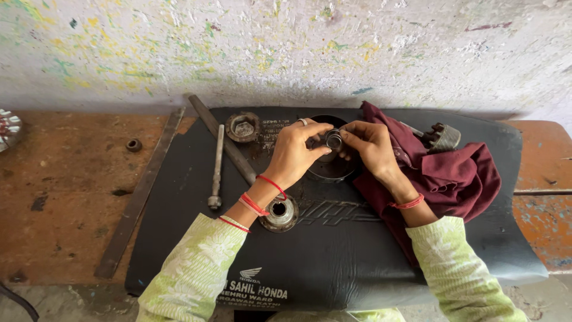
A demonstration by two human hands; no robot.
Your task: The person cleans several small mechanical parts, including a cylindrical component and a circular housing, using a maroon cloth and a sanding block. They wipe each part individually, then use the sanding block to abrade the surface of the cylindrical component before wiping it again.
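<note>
Both my hands meet over a round dark metal drum (331,168) lying on a black rubber mat (333,250). My left hand (295,152) and my right hand (370,143) pinch a small shiny metal ring (333,140) between their fingertips, just above the drum. Red thread bands circle both wrists, and a ring is on one left finger. Part of the drum is hidden under my palms.
A maroon cloth (453,179) lies right of the drum, with a toothed metal part (444,137) on it. A long bolt (217,167), a flat bar (223,140), a round hub (243,127), a bearing-like disc (279,213), a nut (133,145) and a metal strip (140,194) lie left.
</note>
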